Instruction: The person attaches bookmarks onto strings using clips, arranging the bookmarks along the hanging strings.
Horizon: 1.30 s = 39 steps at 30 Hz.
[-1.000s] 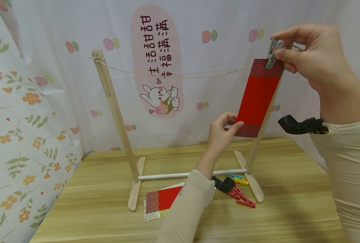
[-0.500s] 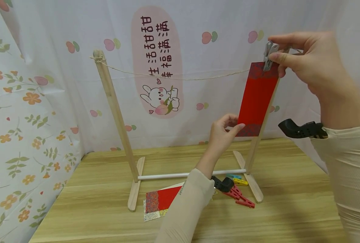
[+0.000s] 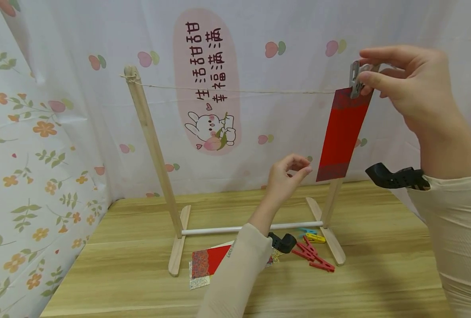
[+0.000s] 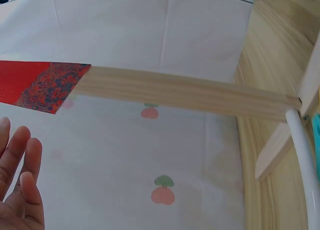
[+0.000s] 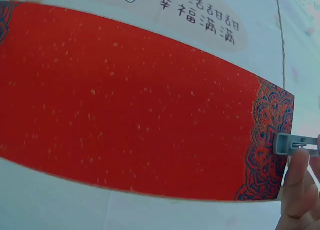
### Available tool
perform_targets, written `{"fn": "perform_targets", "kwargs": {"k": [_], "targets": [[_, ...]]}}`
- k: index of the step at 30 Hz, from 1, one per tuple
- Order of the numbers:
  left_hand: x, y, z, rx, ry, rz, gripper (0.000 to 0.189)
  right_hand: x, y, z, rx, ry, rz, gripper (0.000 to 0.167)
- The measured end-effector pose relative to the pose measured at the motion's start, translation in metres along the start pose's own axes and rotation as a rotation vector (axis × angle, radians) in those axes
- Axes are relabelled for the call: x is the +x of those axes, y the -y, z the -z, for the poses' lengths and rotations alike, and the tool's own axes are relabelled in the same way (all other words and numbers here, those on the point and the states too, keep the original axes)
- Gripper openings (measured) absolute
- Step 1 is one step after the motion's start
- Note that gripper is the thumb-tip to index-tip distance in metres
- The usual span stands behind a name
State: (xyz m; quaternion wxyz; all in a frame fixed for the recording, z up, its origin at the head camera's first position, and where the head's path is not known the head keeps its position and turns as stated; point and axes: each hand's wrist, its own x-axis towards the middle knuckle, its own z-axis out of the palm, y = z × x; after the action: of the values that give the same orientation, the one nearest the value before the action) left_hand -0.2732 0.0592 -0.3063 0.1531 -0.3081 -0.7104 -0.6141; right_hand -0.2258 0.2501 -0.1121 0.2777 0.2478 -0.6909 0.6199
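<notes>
A red paper strip (image 3: 340, 137) with dark patterned end bands hangs by the right post, its top edge at the string (image 3: 259, 92). A grey clothespin (image 3: 355, 81) bites the strip's top band. My right hand (image 3: 422, 84) pinches that clothespin between thumb and fingers; the right wrist view shows the clothespin (image 5: 287, 144) on the patterned end. Just left of the strip's lower edge, my left hand (image 3: 285, 179) is held in the air, fingers loosely bent and touching nothing. The left wrist view has its fingers (image 4: 31, 162) apart from the strip's lower end (image 4: 55, 87).
Two wooden posts, left (image 3: 150, 141) and right (image 3: 331, 203), stand on flat feet joined by a white rod (image 3: 215, 230). Several red clothespins (image 3: 313, 256), a yellow one (image 3: 315, 238) and a teal one (image 3: 308, 231) lie near the right foot. Patterned papers (image 3: 203, 263) lie partly under my left sleeve.
My left hand has let go of the strip's lower end and moved slightly left and down. The string now runs straighter. My right hand has come down a little, still pinching the clothespin.
</notes>
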Motion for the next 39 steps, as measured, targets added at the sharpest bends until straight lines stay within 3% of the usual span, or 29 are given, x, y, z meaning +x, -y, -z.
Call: {"fn": "perform_targets", "kwargs": {"k": [8, 14, 25, 28, 39], "targets": [[-0.012, 0.007, 0.015, 0.048, 0.001, 0.033, 0.011, -0.012, -0.001, 0.004, 0.093, -0.05, 0.051, 0.035], [-0.025, 0.013, 0.033, 0.107, 0.023, 0.07, 0.012, -0.033, -0.012, 0.011, 0.104, -0.084, 0.029, 0.034], [-0.052, 0.012, 0.078, 0.207, 0.106, 0.124, 0.015, -0.082, -0.052, 0.023, 0.123, 0.012, 0.002, 0.03], [-0.061, 0.015, 0.09, 0.238, 0.116, 0.133, 0.014, -0.094, -0.065, 0.026, 0.106, 0.035, -0.035, 0.03], [-0.099, 0.026, 0.131, 0.373, 0.151, 0.184, 0.014, -0.136, -0.114, 0.036, -0.115, 0.118, -0.213, 0.031]]}}
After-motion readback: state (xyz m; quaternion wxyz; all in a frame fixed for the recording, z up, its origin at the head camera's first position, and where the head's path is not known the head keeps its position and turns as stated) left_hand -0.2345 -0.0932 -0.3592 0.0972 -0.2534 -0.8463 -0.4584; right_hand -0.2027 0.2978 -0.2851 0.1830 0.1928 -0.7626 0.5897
